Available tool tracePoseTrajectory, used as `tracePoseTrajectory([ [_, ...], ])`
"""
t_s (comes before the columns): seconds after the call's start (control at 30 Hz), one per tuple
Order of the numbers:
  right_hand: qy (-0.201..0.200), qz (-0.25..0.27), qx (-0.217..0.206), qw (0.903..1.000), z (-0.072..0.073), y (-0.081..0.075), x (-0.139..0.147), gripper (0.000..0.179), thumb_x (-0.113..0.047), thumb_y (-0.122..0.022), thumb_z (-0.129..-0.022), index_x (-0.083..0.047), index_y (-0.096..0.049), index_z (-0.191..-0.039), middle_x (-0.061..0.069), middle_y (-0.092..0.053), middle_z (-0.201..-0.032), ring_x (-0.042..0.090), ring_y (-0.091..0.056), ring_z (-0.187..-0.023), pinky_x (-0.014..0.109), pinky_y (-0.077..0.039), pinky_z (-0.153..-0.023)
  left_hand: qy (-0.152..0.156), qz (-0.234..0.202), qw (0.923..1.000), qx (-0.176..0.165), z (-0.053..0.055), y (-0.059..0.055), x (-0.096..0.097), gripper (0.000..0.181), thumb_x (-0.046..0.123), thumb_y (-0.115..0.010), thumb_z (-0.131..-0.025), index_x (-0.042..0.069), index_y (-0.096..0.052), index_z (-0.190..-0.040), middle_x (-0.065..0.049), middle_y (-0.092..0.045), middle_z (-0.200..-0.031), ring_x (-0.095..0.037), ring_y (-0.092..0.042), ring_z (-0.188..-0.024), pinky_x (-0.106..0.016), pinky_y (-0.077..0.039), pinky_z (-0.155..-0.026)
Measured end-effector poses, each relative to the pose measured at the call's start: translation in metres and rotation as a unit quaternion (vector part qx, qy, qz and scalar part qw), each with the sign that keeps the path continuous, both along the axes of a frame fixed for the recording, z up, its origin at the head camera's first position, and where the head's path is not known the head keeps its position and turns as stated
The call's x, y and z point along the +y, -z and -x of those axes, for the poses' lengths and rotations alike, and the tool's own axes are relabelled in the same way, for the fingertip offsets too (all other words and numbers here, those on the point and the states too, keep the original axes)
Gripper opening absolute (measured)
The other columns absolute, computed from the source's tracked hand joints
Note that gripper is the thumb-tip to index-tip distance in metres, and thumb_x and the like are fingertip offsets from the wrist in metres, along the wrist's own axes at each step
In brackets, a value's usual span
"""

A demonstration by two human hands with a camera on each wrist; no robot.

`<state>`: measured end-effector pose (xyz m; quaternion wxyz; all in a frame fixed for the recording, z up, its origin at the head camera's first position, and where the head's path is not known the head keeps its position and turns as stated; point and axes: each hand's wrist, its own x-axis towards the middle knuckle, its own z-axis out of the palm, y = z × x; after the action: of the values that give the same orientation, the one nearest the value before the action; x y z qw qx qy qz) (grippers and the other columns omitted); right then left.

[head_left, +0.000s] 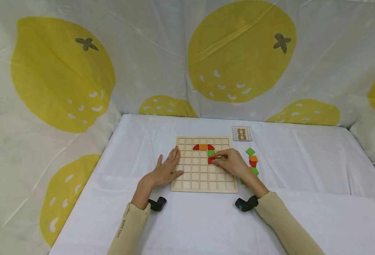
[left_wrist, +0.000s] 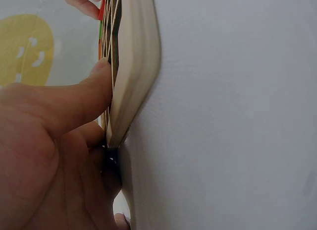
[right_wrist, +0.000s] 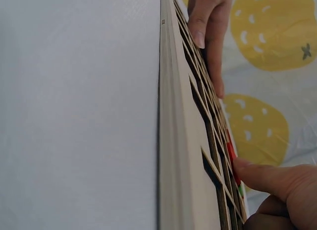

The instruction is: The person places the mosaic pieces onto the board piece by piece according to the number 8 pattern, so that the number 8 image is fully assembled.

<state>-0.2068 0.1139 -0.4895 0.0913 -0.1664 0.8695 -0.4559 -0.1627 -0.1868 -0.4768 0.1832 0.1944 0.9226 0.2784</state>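
A square wooden grid board (head_left: 187, 176) lies on the table. My left hand (head_left: 165, 170) rests on its left edge with fingers extended, the thumb over the frame near the lower left. My right hand (head_left: 231, 162) is over the board's right half, thumb and forefinger at a red tile (head_left: 210, 160) in a cell. In the right wrist view the thumb touches that red tile (right_wrist: 231, 149). Just above it sits a green square tile (head_left: 211, 153). The row above holds an orange square tile (head_left: 203, 147) between two red rounded tiles, including the left one (head_left: 196, 147).
Right of the board lie loose tiles: a green one (head_left: 250, 151), an orange one (head_left: 253, 158), a red one partly under it and more green ones partly behind my right arm. A small pattern card (head_left: 242, 134) lies behind them. Black wrist devices, such as the right one (head_left: 246, 204), sit near both cuffs.
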Motion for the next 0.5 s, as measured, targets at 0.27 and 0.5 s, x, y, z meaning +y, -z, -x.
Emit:
tracePoseTrajectory([
  [0.27, 0.004, -0.004, 0.007, 1.0000, -0.002, -0.002, 0.002, 0.023, -0.025, -0.081, -0.091, -0.014, -0.082, -0.111, -0.006, -0.030, -0.055, 0.010, -0.025, -0.053, 0.022, -0.024, -0.053, -0.001, 0.019, 0.9998, 0.003, -0.001, -0.007, 0.002, 0.084, 0.030, -0.053, -0.109, -0.003, 0.002, -0.163, -0.016, 0.012, -0.174, -0.035, 0.006, -0.163, -0.068, 0.011, -0.125],
  [0.5, 0.021, -0.009, -0.001, 0.9997, -0.008, -0.008, 0.023, 0.024, -0.023, -0.080, -0.093, -0.015, -0.081, -0.115, -0.004, -0.035, -0.057, 0.011, -0.031, -0.051, 0.022, -0.026, -0.050, 0.000, 0.028, 0.9996, 0.005, -0.003, -0.011, 0.003, 0.083, 0.030, -0.051, -0.109, -0.004, 0.002, -0.163, -0.017, 0.011, -0.174, -0.036, 0.006, -0.163, -0.069, 0.010, -0.124],
])
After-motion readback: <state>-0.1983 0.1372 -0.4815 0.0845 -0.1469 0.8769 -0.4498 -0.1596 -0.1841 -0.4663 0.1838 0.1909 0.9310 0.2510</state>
